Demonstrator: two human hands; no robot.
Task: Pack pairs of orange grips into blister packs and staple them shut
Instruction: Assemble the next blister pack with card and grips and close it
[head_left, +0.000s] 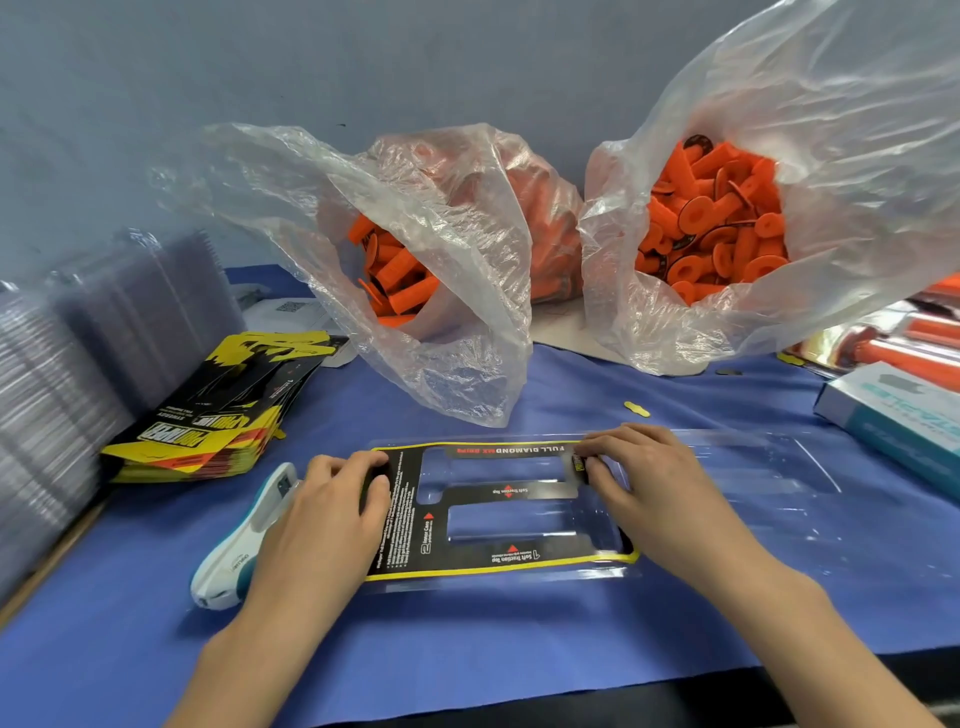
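An open clear blister pack (727, 467) lies flat on the blue table cover. A black and yellow printed card insert (498, 558) sits in its left half. My left hand (337, 499) presses on the card's left end with its fingers laid flat. My right hand (639, 467) pinches the card's far right corner. Two clear plastic bags hold several orange grips each, one behind the pack at centre (400, 275), one at the right (717, 218). A white and teal stapler (234, 556) lies just left of my left hand.
A pile of printed cards (218, 410) lies at the left, with stacks of clear blister shells (67, 374) behind it. A teal box (898, 415) and packed grips (914, 338) sit at the right edge. A small yellow scrap (637, 409) lies beyond the pack.
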